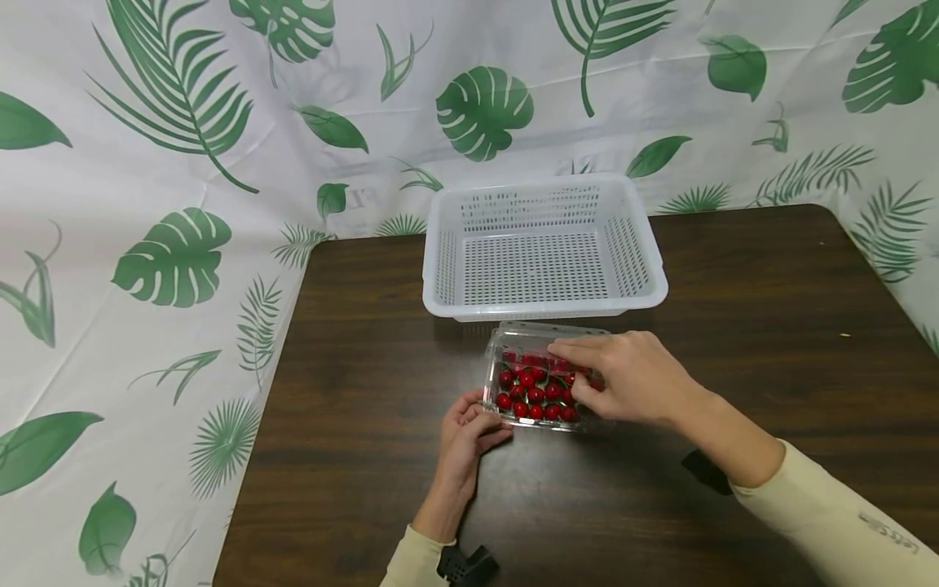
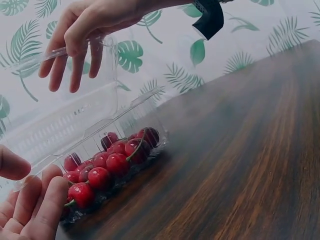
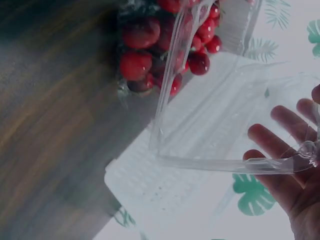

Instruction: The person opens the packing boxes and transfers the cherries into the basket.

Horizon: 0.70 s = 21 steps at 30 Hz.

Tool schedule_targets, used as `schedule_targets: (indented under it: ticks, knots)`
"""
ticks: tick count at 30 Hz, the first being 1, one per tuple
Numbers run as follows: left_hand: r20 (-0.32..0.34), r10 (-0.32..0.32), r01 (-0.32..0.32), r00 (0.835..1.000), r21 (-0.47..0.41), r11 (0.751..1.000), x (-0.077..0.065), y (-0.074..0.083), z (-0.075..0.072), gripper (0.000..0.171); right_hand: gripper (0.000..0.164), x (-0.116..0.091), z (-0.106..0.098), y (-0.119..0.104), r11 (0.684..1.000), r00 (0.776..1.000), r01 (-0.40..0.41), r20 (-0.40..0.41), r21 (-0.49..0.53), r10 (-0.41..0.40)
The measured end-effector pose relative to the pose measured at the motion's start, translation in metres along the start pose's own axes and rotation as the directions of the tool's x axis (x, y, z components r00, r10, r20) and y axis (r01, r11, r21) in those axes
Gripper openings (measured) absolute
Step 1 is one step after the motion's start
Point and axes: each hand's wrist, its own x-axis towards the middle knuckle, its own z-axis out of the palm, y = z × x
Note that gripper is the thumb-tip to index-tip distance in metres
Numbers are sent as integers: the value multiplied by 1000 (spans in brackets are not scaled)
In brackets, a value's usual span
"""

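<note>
A clear plastic box (image 1: 490, 371) holds several red cherries (image 1: 535, 395), some with green stems. My left hand (image 1: 464, 444) grips the box at its near left corner, thumb and fingers about the rim (image 2: 45, 165). Over the box's right side, my right hand (image 1: 632, 379) holds the raised clear lid (image 3: 215, 164) by its edge. In the left wrist view the right hand's fingers (image 2: 77, 75) hang down past that edge, above the cherries. The lid stands tilted up from the box in both wrist views.
Right behind the box stands a white perforated plastic basket (image 1: 546, 308) with nothing in it. The dark wooden table (image 1: 352, 391) lies beneath everything. A white cloth with green leaf prints (image 1: 411, 139) hangs along the back and left side.
</note>
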Motion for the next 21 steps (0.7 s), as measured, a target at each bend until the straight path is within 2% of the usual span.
schedule_targets:
  ticks: [8, 21]
  knots:
    - [-12, -11, 11, 1000, 31, 999, -1, 3, -3, 47, 42, 2, -6, 2, 998, 998, -12, -56, -57, 9]
    - [-26, -3, 3, 1000, 9, 1000, -4, 6, -8, 24, 47, -6, -16, 6, 992, 981, -115, -160, -50, 106]
